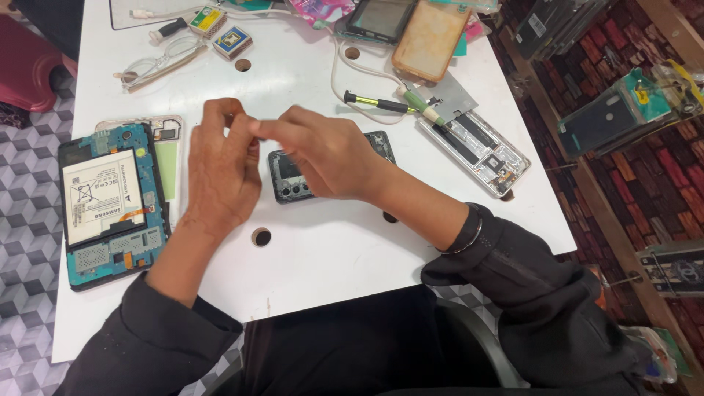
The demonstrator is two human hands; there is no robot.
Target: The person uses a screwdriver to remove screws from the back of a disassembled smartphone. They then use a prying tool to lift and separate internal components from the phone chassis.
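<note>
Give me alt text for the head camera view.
Over a white table, a person's left hand and right hand meet fingertip to fingertip above a small opened phone. An opened tablet lies to the left, a screwdriver and another opened phone to the right.

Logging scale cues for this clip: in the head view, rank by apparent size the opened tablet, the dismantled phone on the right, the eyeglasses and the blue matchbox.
1. Opened tablet, largest.
2. Dismantled phone.
3. Eyeglasses; they lie farther from the camera, so this place is less sure.
4. Blue matchbox, smallest.
</note>
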